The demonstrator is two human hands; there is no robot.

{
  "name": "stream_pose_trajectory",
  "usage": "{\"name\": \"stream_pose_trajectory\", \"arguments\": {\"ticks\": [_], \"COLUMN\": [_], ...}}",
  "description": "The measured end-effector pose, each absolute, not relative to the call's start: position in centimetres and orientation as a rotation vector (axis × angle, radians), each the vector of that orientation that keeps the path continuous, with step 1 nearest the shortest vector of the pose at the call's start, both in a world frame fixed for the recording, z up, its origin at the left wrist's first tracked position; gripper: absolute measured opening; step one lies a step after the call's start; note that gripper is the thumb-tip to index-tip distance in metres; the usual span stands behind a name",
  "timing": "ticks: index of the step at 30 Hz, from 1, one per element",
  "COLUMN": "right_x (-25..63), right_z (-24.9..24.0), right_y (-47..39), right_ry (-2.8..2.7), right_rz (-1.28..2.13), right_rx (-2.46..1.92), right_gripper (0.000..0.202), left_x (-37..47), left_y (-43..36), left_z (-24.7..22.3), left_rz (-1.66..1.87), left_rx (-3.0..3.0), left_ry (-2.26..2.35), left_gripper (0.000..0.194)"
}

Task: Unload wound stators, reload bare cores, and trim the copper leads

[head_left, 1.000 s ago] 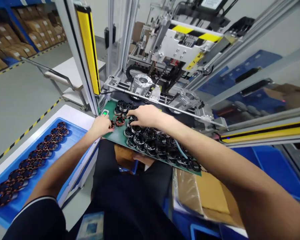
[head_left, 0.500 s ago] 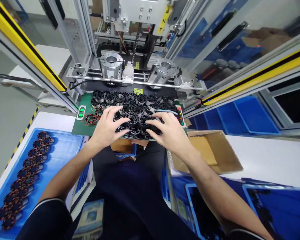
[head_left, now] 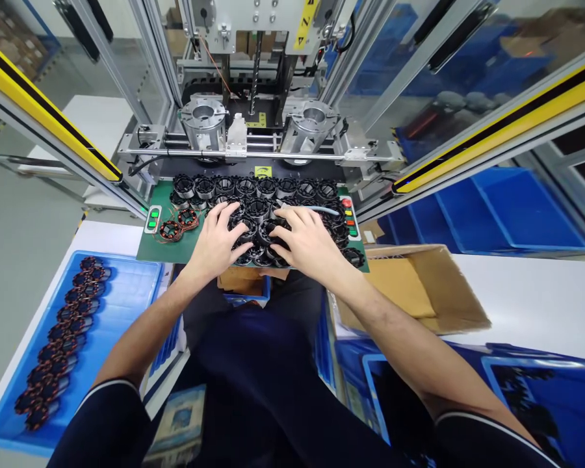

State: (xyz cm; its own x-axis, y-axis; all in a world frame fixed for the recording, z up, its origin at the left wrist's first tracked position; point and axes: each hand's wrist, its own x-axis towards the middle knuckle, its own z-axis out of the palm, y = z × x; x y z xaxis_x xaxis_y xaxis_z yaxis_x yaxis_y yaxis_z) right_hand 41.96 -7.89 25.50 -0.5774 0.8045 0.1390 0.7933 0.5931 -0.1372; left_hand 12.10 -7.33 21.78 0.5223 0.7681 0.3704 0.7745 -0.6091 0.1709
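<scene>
Black-and-silver motor stator cores [head_left: 246, 186] stand close together in rows on the green work mat [head_left: 149, 249]. My left hand [head_left: 217, 237] rests at the left of the nearer cores, its fingers spread and curved over them. Opposite it, my right hand [head_left: 305, 240] reaches over the cores from the right, fingers also apart, with the tips at a stator core [head_left: 270, 230]. Both hands seem to touch the cores, but the palms hide some of them. Left of my left hand lie two copper-wound stators [head_left: 169, 229] with loose wire ends.
Behind the mat stands a machine with two metal cylindrical fixtures [head_left: 203, 117] on a rail, flanked by yellow-striped posts. A blue tray [head_left: 127, 286] of wound stators is at left. An open cardboard box [head_left: 455, 292] and blue bins [head_left: 556, 364] are at right. Green button panels flank the mat.
My hands have come slightly closer together over the stator cores, the right one moving left. A core at the mat's right front corner now shows beside my right wrist. The view has shifted a little.
</scene>
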Motion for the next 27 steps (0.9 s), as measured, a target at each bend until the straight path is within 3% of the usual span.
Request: {"name": "stream_pose_trajectory", "arguments": {"ticks": [5, 10, 13, 19, 22, 27], "right_x": [42.3, 43.8, 42.4, 29.2, 23.2, 20.0], "right_z": [25.2, 26.9, 29.4, 31.9, 30.3, 26.9], "right_y": [-7.8, -7.5, -5.3, 4.4, 8.9, 12.3], "right_ry": [-2.623, -2.481, -2.449, -2.780, -2.987, -3.126], "right_rz": [0.106, 0.197, 0.251, 0.288, 0.171, 0.130], "right_rx": [-1.305, -1.177, -1.082, -1.163, -1.368, -1.393], "right_gripper": [0.021, 0.029, 0.030, 0.035, 0.046, 0.043], "left_x": [12.8, 8.3, 3.2, -1.2, -0.3, 0.7], "left_y": [-8.0, -7.8, -5.1, 3.0, 4.8, 5.5], "left_z": [20.9, 21.1, 22.0, 22.8, 22.1, 20.4], "left_rz": [-0.726, -1.007, -1.087, -0.702, -0.530, -0.341], "left_rx": [-2.719, -2.620, -2.308, -2.324, -2.368, -2.415], "left_ry": [-1.414, -1.567, -1.916, -2.222, -2.261, -2.305], "left_gripper": [0.031, 0.052, 0.042, 0.047, 0.046, 0.046]}}
